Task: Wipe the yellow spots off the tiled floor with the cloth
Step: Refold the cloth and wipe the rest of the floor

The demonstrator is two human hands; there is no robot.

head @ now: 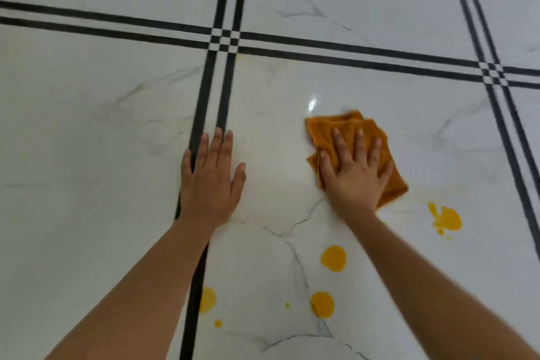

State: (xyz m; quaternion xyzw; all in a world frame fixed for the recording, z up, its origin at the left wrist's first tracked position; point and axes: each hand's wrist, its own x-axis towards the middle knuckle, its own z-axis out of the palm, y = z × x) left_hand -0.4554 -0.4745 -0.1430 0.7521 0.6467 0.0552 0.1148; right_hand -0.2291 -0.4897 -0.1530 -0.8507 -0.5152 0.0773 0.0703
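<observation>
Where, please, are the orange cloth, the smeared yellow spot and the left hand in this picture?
orange cloth (347,123), head view: bare fold at its far edge.
smeared yellow spot (447,219), head view: its solid middle.
left hand (210,181), head view: back of the hand.

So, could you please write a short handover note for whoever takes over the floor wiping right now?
Left hand: flat on the tiled floor, fingers straight, holding nothing.
Right hand: flat on the orange cloth, pressing it to the tile.
Done: no yellow spots show on the tile ahead of the hands.
Left: smeared spot near the cloth's right corner, upper round spot and lower round spot between the arms, edge spot by the black line, and two small dots.
</observation>
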